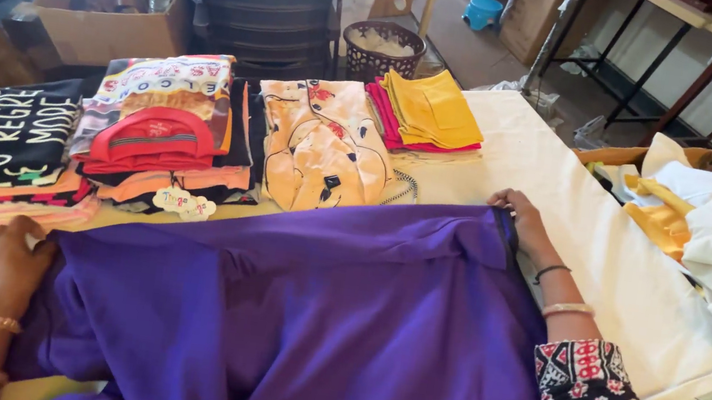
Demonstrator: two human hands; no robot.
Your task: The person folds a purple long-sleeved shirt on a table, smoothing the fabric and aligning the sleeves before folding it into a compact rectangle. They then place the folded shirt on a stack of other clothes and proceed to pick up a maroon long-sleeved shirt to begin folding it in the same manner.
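A large purple cloth [313, 314], wrinkled and plain, spreads across the white table [605, 260] at six o'clock. The left hand [3, 268] grips its nine-o'clock edge; the right hand [523, 222] pinches its two-o'clock corner.

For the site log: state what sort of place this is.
Probably a garment workshop or clothing sorting room: stacks of folded clothes line a cloth-covered table, both hands spread a purple garment, and cardboard boxes sit behind.
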